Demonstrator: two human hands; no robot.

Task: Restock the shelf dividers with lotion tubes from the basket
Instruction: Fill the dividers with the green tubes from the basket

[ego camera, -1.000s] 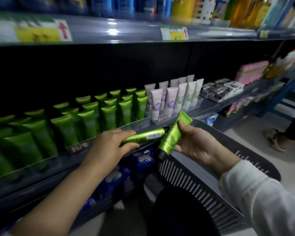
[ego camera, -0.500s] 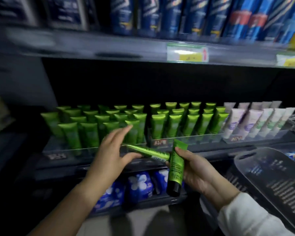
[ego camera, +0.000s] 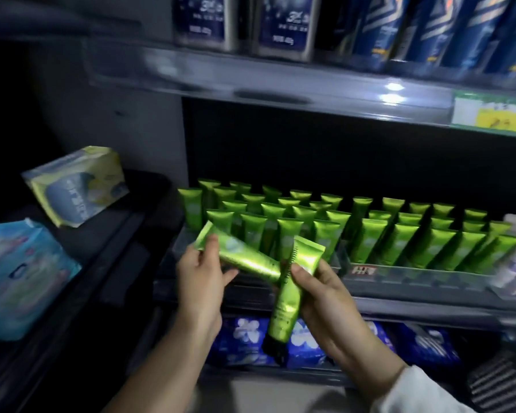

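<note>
while both hands (ego camera: 201, 281) (ego camera: 325, 296) grip lotion tubes (ego camera: 245, 257) (ego camera: 286, 302), shelved rows (ego camera: 399, 239) behind seem full; blue packs (ego camera: 245, 338) below.

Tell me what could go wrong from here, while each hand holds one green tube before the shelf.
1. The left hand grips the slanted tube near its flat end, and it crosses the cap-down tube in the right hand. A bump could knock one loose.
2. The standing green tubes are packed closely upright, so pushing another in may topple neighbours.
3. The scene is dark, so a tube may go into the wrong divider row.
</note>
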